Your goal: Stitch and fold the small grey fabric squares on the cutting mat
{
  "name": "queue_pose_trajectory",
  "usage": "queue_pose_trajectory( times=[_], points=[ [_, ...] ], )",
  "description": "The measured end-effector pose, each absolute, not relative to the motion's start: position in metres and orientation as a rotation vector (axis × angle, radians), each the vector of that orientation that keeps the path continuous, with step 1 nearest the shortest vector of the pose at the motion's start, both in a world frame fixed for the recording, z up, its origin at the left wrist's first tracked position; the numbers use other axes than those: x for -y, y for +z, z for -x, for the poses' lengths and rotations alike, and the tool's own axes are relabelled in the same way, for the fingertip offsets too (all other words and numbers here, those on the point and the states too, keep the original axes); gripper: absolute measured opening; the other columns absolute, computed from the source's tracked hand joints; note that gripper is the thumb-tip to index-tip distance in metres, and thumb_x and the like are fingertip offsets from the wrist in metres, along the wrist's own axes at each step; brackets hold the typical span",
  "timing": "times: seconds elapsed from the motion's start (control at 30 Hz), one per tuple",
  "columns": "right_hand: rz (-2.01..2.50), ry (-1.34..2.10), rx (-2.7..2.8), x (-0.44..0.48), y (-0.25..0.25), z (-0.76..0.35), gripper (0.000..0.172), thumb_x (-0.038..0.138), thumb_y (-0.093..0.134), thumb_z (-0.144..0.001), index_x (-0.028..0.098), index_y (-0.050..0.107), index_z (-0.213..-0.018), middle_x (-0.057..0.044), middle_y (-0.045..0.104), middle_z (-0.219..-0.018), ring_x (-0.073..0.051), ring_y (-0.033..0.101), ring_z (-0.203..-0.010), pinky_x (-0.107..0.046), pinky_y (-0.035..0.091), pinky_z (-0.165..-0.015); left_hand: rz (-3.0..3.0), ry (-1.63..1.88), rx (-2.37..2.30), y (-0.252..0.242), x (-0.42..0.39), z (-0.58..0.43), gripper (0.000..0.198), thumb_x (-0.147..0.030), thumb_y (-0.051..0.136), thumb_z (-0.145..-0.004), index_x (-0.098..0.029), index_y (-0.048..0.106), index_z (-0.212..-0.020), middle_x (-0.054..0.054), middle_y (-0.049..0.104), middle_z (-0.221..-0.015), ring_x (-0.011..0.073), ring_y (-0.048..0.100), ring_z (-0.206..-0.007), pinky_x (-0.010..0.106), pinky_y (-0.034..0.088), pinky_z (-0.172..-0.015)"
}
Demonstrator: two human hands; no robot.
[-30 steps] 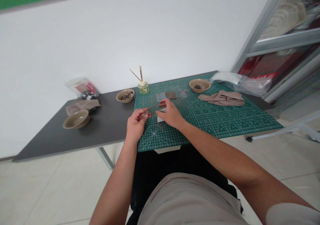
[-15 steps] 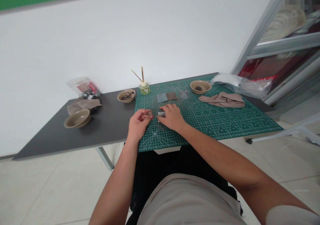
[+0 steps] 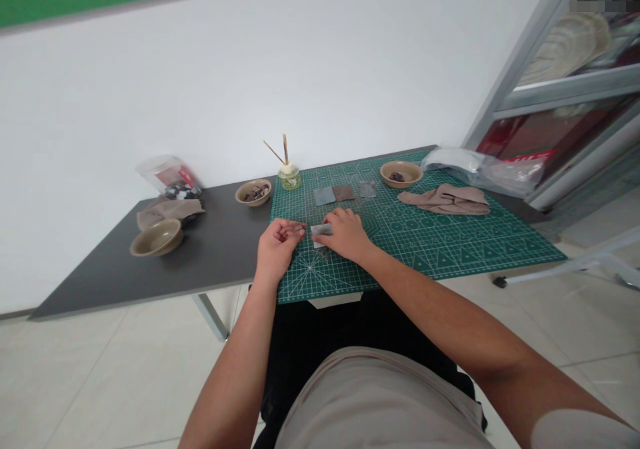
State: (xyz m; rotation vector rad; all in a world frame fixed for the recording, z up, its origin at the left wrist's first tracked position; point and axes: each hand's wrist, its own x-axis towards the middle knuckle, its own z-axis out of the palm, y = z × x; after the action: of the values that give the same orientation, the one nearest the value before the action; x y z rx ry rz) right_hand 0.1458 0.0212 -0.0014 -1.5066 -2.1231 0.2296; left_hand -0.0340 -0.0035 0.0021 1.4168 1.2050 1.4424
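Note:
Over the left part of the green cutting mat (image 3: 420, 236), my left hand (image 3: 281, 241) is closed, its fingertips pinched together around something too small to make out. My right hand (image 3: 347, 234) grips a small grey folded sheet (image 3: 321, 229) between thumb and fingers, just right of my left fingertips. Beyond the hands lie a light grey-blue square (image 3: 325, 196), a brown square (image 3: 343, 192) and a grey patterned square (image 3: 367, 189). A bowl of small dark pieces (image 3: 254, 193) stands on the dark table left of the mat.
At the left are a shallow bowl (image 3: 157, 238), a cloth (image 3: 170, 211) and a plastic bag (image 3: 167, 172). A diffuser bottle (image 3: 289, 176) stands by the wall. Rightward are another bowl (image 3: 401, 174), a crumpled brown cloth (image 3: 450, 199) and clear plastic packaging (image 3: 485, 169).
The grey sheet in my right hand has shifted slightly left and shows more of its surface. The small piece visible at my left fingertips before is now hard to see.

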Motion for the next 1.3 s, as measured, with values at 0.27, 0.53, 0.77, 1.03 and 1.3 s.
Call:
queue_pose_trajectory(
  times=[0.27, 0.53, 0.77, 1.03, 1.3],
  points=[
    [1.114, 0.439, 1.902, -0.018, 0.004, -0.149, 0.011, 0.022, 0.060, -0.090, 0.022, 0.070, -0.095, -0.003, 0.074, -0.094, -0.019, 0.067, -0.089, -0.033, 0.049, -0.084, -1.435, 1.464, -1.370, -0.002, 0.001, 0.037, 0.022, -0.029, 0.079, -0.068, -0.018, 0.068, -0.085, 0.001, 0.072, -0.080, 0.0137, 0.063, -0.069, 0.028, 0.051, -0.071],
    [0.809, 0.184, 2.277, -0.014, -0.003, -0.142, 0.040, 0.009, 0.058, -0.088, 0.024, 0.069, -0.124, -0.008, 0.069, -0.127, -0.023, 0.063, -0.112, -0.044, 0.049, -0.102, -1.455, 1.396, -1.443, 0.001, 0.005, 0.036, 0.018, -0.028, 0.076, -0.067, -0.017, 0.071, -0.081, -0.001, 0.068, -0.066, 0.0122, 0.059, -0.059, 0.024, 0.046, -0.060],
    [0.649, 0.111, 2.384, -0.014, -0.003, -0.141, 0.055, 0.005, 0.060, -0.084, 0.022, 0.060, -0.136, -0.007, 0.062, -0.139, -0.022, 0.055, -0.128, -0.042, 0.045, -0.110, -1.509, 1.395, -1.485, -0.002, 0.003, 0.039, 0.013, -0.019, 0.068, -0.066, -0.017, 0.072, -0.078, -0.003, 0.066, -0.063, 0.0113, 0.057, -0.057, 0.022, 0.043, -0.057],
    [0.941, 0.029, 2.362, -0.008, 0.002, -0.143, 0.050, 0.012, 0.059, -0.087, 0.025, 0.061, -0.136, -0.003, 0.061, -0.141, -0.026, 0.059, -0.112, -0.047, 0.046, -0.098, -1.424, 1.406, -1.438, 0.002, 0.007, 0.036, 0.018, -0.027, 0.076, -0.064, -0.016, 0.072, -0.078, -0.001, 0.068, -0.066, 0.0116, 0.057, -0.058, 0.024, 0.045, -0.058],
    [0.957, 0.037, 2.377, -0.004, 0.006, -0.142, 0.052, 0.012, 0.057, -0.088, 0.028, 0.059, -0.138, 0.000, 0.057, -0.144, -0.026, 0.058, -0.109, -0.045, 0.044, -0.093, -1.412, 1.444, -1.429, 0.003, 0.007, 0.034, 0.015, -0.025, 0.073, -0.066, -0.017, 0.069, -0.078, -0.003, 0.064, -0.065, 0.0099, 0.054, -0.058, 0.022, 0.044, -0.059]
  ],
)
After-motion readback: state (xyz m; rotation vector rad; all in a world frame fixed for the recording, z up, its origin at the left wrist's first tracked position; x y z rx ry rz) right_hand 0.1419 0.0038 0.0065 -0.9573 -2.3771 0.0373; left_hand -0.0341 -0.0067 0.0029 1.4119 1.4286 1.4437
